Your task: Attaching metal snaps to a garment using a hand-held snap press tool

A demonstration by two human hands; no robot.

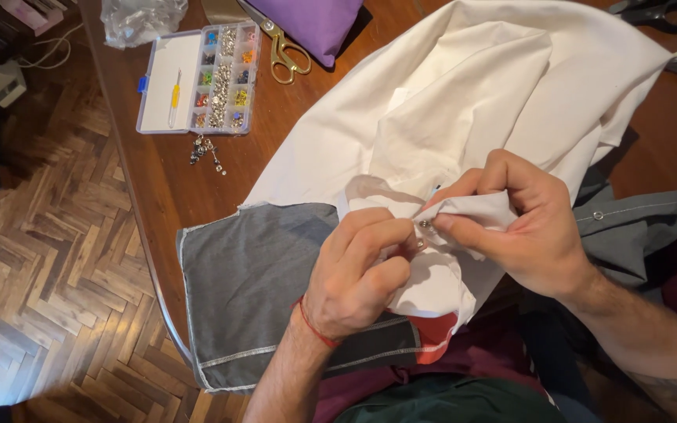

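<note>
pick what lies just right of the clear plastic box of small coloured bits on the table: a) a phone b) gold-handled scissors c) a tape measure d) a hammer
b: the gold-handled scissors lie on the wooden table right beside the plastic box, next to a purple cushion; no hammer, tape measure or phone shows there.

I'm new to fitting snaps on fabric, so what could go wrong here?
The small metal snap sits pinched between the left hand and right hand; it might slip from the bunched white fabric or go in crooked. Loose snap parts lie outside the open compartment box near the table edge and could roll onto the floor.
</note>
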